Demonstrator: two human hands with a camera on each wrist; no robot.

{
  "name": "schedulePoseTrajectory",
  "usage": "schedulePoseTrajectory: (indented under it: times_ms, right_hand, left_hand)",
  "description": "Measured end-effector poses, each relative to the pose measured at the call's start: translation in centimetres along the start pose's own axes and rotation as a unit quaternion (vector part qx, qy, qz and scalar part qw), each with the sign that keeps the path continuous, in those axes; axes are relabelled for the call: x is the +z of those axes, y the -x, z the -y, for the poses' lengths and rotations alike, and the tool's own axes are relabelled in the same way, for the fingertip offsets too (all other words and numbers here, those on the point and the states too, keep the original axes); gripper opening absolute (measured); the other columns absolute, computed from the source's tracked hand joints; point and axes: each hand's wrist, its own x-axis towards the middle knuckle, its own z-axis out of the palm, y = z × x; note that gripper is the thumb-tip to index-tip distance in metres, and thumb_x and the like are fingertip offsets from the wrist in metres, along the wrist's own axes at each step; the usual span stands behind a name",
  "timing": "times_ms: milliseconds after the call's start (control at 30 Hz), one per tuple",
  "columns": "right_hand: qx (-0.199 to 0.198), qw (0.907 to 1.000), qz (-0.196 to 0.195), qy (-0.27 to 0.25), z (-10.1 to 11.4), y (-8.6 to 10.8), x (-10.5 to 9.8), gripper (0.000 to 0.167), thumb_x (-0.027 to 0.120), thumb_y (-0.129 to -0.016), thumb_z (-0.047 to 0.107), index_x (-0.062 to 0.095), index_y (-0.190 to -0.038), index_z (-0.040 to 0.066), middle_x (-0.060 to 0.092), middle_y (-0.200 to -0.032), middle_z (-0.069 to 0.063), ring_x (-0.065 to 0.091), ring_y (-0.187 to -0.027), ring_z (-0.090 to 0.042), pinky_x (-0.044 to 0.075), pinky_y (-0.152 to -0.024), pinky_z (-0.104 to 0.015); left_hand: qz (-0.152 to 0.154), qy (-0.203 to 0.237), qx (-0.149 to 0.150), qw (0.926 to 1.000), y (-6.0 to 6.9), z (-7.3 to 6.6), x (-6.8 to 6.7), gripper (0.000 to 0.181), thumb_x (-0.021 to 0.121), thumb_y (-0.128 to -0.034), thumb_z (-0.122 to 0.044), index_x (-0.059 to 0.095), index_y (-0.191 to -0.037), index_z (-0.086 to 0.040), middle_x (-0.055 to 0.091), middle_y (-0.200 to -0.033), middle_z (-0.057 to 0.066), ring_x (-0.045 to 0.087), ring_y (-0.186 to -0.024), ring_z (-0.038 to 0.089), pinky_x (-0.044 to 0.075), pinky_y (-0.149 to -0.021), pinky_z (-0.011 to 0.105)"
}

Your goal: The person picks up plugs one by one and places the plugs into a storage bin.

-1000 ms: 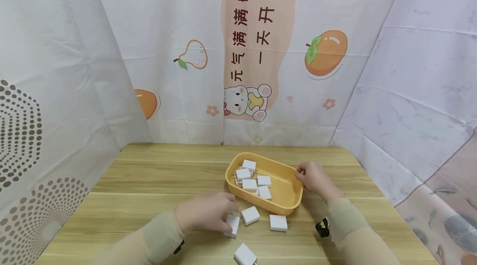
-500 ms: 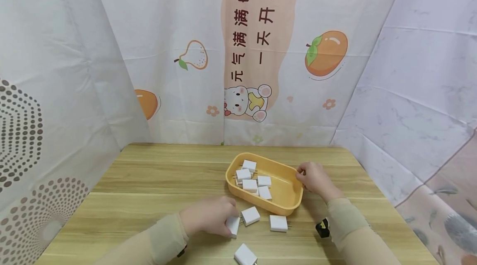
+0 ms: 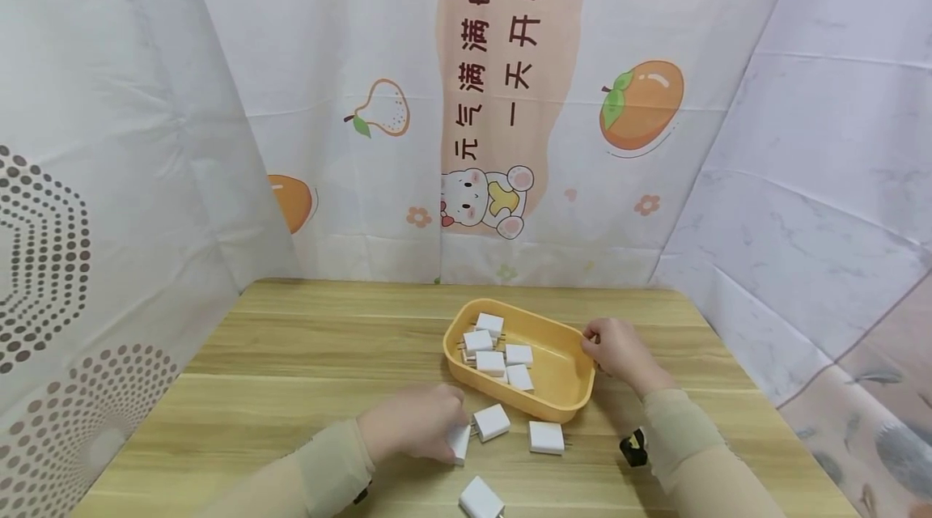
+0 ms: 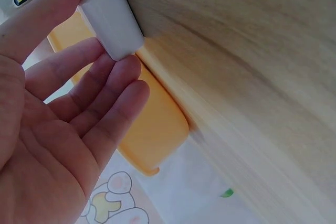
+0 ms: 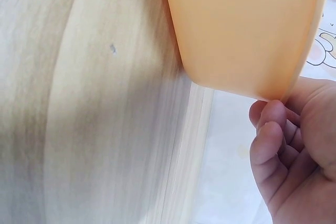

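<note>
Plug adapters: showing plain white. Tray: showing unpatterned orange-yellow. Worktop: displaying yellowish-brown wood grain. Back curtain: bearing orange fruit prints, peach band, dark-red characters on white. Left curtain: carrying grey-brown dot patterns on white. Right curtain, upper part: displaying grey veining on pale lilac.

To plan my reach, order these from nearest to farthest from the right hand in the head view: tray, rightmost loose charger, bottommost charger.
1. Tray, right end in the right hand.
2. Rightmost loose charger, just in front of the tray.
3. Bottommost charger, farther left, at the bottom edge.
</note>
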Motion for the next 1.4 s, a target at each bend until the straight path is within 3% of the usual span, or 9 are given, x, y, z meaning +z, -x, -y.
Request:
schedulePoseTrajectory:
  times_ms: [633, 933, 1133, 1400]
  right_hand:
    - [0.002, 1.0, -0.001, 0.005, 0.08, 0.11, -0.05, 0.008, 0.066, -0.095, 0.007, 0.071, -0.089, 0.004, 0.056, -0.061, -0.003, 0.056, -0.048, -0.015, 0.049, -0.044, -0.03]
    - [0.004, 1.0, -0.001, 0.006, 0.09, 0.01, 0.01, 0.008, 0.066, -0.095, 0.007, 0.071, -0.089, 0.004, 0.056, -0.061, -0.003, 0.056, -0.047, -0.015, 0.049, -0.044, -0.03]
    - [-0.002, 1.0, -0.003, 0.007, 0.04, -0.04, -0.02, 0.009, 0.066, -0.095, 0.006, 0.07, -0.088, 0.004, 0.056, -0.059, -0.002, 0.056, -0.046, -0.015, 0.048, -0.043, -0.03]
    - [-0.008, 0.9999, -0.003, 0.012, 0.07, -0.03, -0.05, 0.008, 0.066, -0.095, 0.007, 0.07, -0.088, 0.005, 0.057, -0.06, -0.003, 0.056, -0.046, -0.014, 0.048, -0.043, -0.03]
  left_hand:
    - [0.005, -0.012, 0.017, 0.9998, -0.2, 0.14, -0.05, 0.024, 0.09, -0.0707, -0.038, 0.074, -0.08, -0.023, 0.053, -0.081, -0.014, 0.047, -0.07, 0.001, 0.041, -0.06, 0.017]
    - [0.001, 0.009, 0.011, 0.9999, 0.28, 0.26, 0.11, 0.028, 0.09, -0.0733, -0.036, 0.078, -0.095, -0.022, 0.052, -0.085, -0.013, 0.046, -0.07, 0.0, 0.04, -0.059, 0.016]
    - [-0.008, 0.006, 0.013, 0.9999, 0.41, 0.28, 0.05, 0.029, 0.089, -0.073, -0.035, 0.076, -0.095, -0.022, 0.051, -0.086, -0.013, 0.045, -0.07, 0.0, 0.04, -0.058, 0.016]
    - [-0.027, 0.055, 0.014, 0.998, 0.67, 0.61, -0.55, 0.023, 0.087, -0.0722, -0.024, 0.073, -0.09, -0.02, 0.05, -0.085, -0.012, 0.047, -0.069, 0.001, 0.041, -0.058, 0.015]
